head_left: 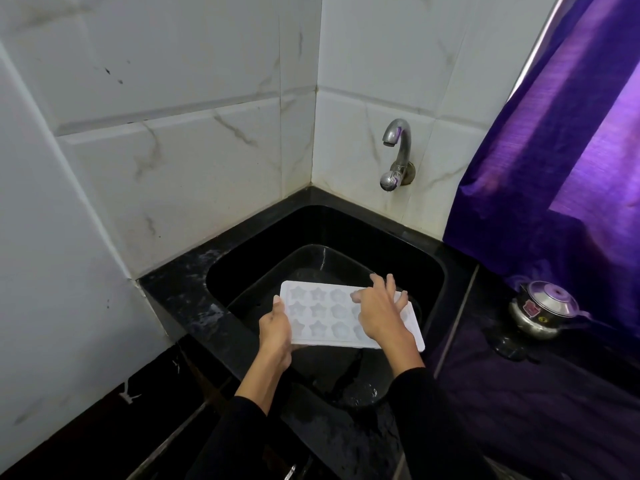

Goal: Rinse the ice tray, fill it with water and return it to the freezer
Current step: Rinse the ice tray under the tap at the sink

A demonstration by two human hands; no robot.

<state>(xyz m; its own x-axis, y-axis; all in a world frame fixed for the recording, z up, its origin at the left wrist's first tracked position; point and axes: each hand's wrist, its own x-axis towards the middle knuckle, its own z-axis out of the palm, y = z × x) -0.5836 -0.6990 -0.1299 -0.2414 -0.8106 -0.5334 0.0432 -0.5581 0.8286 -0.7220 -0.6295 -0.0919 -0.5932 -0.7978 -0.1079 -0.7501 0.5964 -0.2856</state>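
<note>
- White plastic ice tray [322, 318], rectangular with rounded corners, moulded with rows of star-shaped and rounded hollows.
- Held roughly level, cavities facing up, above the basin of the black sink [427, 271], long side running left to right.
- Gripped at its left short edge by the left hand [275, 329], thumb on top of the rim.
- Covered on its right part by the right hand [379, 311], fingers spread across the cavities; hollows there hidden.
- Contents of the hollows not discernible.
</note>
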